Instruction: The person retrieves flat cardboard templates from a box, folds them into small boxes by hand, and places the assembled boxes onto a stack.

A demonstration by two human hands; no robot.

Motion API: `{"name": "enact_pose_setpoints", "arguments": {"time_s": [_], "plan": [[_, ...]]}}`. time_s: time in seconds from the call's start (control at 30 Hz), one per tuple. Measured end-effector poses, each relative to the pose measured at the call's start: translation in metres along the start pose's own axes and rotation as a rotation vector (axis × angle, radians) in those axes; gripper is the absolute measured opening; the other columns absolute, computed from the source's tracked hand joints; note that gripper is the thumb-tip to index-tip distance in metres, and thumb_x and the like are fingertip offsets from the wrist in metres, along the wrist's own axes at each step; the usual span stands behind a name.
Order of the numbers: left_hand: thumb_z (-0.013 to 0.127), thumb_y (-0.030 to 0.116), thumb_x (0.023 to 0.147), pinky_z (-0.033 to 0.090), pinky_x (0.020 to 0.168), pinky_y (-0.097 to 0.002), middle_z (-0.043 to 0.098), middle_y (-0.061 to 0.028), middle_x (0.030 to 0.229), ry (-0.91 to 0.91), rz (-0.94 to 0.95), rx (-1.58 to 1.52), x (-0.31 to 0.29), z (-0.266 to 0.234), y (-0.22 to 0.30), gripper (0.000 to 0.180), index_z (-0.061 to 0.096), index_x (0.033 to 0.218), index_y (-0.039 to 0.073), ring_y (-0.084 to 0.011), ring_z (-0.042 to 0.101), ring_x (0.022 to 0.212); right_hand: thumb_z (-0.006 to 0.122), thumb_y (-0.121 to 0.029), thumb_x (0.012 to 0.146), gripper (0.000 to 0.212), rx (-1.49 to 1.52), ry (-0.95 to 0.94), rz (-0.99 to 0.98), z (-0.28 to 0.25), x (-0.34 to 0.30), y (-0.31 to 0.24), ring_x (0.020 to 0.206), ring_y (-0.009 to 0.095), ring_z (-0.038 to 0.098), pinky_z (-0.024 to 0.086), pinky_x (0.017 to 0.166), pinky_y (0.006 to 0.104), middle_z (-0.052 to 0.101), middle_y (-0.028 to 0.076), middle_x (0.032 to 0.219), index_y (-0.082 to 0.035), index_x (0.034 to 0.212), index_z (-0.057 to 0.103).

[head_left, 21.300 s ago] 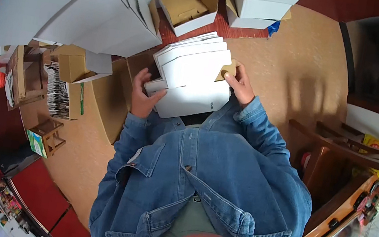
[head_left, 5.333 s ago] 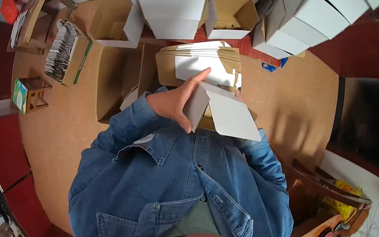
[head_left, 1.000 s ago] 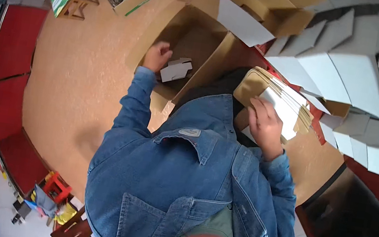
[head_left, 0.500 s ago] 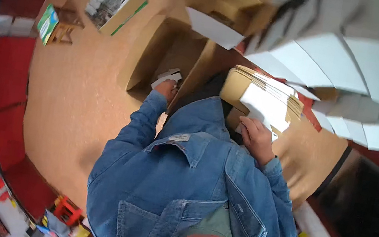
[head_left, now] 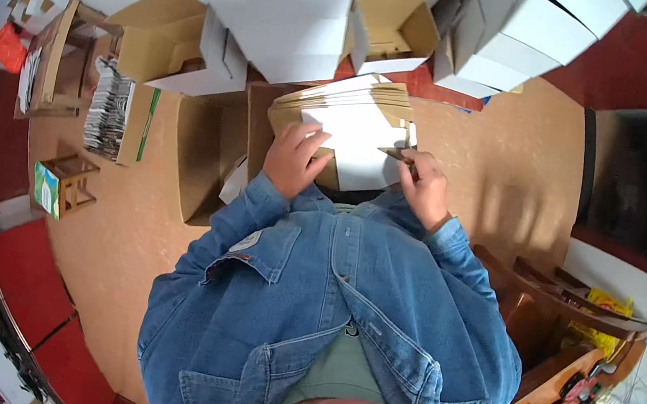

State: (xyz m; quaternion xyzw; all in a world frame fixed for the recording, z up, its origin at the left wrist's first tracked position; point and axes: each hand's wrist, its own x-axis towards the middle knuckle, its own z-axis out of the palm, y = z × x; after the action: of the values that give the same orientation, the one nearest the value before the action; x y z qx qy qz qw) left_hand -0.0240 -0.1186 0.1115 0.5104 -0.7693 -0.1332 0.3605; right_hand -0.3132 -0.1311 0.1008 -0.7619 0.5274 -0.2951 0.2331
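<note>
A fanned stack of flat cardboard blanks (head_left: 363, 111), white on one face and brown on the other, lies in front of my body. My left hand (head_left: 294, 157) rests over the left side of the top blank, fingers spread. At the right edge, my right hand (head_left: 425, 188) has its thumb and fingers pinched on a brown flap of the top blank. To the left stands an open brown carton (head_left: 195, 169), with a folded white cardboard piece (head_left: 233, 182) inside it, partly hidden by my left arm.
White boxes (head_left: 286, 10) are piled along the far side, with open boxes (head_left: 393, 31) among them. At the left are a carton packed with folded cardboard (head_left: 111, 109) and a small wooden stool (head_left: 75, 184). A wooden bench (head_left: 547, 314) stands at the right.
My left hand has come out of the carton, leaving the white piece there, and moved right onto the stack. My right hand now grips the top blank's right edge. The view has turned.
</note>
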Motion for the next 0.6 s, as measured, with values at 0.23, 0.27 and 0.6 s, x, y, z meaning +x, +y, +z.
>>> {"name": "enact_pose_setpoints", "arguments": {"time_s": [0.23,0.27,0.6], "plan": [[0.078,0.024,0.074,0.04,0.098,-0.0404,0.051,-0.0111,0.132,-0.097,-0.08,0.281,0.049,0.035,0.013,0.061,0.056,0.128,0.007,-0.032,0.048,0.116,0.07,-0.006,0.083,0.037,0.051,0.082,0.097,0.003,0.008,0.003,0.066,0.022,0.056,0.048,0.062,0.0308,0.063,0.01,0.1,-0.004,0.119,0.063],[0.078,0.024,0.073,0.039,0.097,-0.0409,0.05,-0.0109,0.133,-0.116,-0.087,0.312,0.052,0.038,0.014,0.063,0.055,0.129,0.008,-0.0324,0.047,0.117,0.07,-0.006,0.083,0.038,0.059,0.072,0.117,0.005,0.008,0.004,0.066,0.022,0.055,0.048,0.062,0.0307,0.062,0.01,0.101,-0.005,0.12,0.062],[0.079,0.028,0.071,0.039,0.095,-0.0421,0.05,-0.0103,0.13,-0.186,-0.081,0.349,0.058,0.047,0.01,0.068,0.053,0.131,0.01,-0.0316,0.047,0.113,0.069,-0.005,0.082,0.045,0.164,0.084,0.133,-0.008,0.018,0.003,0.072,0.024,0.058,0.049,0.068,0.0299,0.061,0.011,0.105,-0.004,0.126,0.059]]}}
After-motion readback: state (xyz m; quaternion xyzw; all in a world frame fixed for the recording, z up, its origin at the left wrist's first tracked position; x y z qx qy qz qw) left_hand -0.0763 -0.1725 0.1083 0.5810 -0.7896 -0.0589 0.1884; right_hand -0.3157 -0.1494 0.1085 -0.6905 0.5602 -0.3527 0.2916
